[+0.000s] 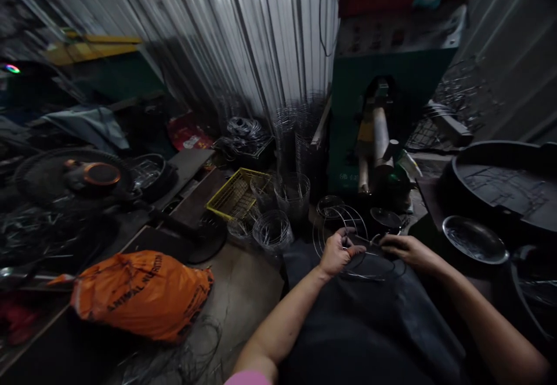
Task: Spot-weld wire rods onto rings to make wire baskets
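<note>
Over my lap, my left hand (338,252) is closed on a round wire frame (317,231) made of thin, shiny rings joined by cross wires. The frame stands tilted, and my fingers cover part of it. To the right of it, my right hand (402,248) is pinched, with its fingertips close to the frame's right side. A thin wire (368,240) runs between the two hands; I cannot make out whether it belongs to the frame. Dark cloth (361,321) covers my lap beneath both hands.
A green machine (348,112) stands straight ahead. Wire baskets (272,229) and a yellow crate (235,193) are on the floor left of centre. An orange bag (143,295) lies at left, near a fan (82,176). Metal bowls (474,240) and a large round pan (509,176) stand at right.
</note>
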The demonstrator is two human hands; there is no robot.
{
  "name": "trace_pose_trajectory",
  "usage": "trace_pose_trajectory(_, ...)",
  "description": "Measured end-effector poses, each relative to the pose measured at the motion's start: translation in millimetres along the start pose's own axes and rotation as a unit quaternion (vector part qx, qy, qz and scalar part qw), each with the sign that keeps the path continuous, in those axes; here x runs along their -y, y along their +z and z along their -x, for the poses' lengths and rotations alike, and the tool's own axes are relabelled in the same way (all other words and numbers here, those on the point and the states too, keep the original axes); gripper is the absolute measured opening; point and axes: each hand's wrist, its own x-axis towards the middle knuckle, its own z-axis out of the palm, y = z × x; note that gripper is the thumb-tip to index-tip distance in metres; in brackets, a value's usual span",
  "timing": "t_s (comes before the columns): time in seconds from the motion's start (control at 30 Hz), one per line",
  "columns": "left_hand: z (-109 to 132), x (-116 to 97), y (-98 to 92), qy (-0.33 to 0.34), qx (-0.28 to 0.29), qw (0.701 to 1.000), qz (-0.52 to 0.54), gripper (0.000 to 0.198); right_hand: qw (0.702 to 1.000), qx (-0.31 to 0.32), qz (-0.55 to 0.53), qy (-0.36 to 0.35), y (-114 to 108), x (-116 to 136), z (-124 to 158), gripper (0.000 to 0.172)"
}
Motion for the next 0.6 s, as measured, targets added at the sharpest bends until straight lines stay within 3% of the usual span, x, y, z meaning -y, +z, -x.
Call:
trace_pose_trajectory(0.17,-1,-3,-20.0,-0.003,-0.043,0.997,0.057,0.052,0.977,-0.191,0.072,0.055,-32,-20,4,0.027)
trace_pose_trajectory(0.27,-4,-4,-30.9,-0.022,-0.064,0.992,0.109,0.053,0.951,-0.28,0.124,0.036,-42,-23,4,0.025)
trace_pose_trajectory(0.47,-13,-5,-32.6,-0.032,-0.055,0.989,0.137,0.054,0.912,-0.309,0.264,-0.048,-28,-7,-14,0.019)
trace_pose_trajectory(0.6,-25,-3,-24.7,-0.028,-0.033,0.991,0.128,0.051,0.917,-0.312,0.221,-0.115,-19,-5,-25,0.021)
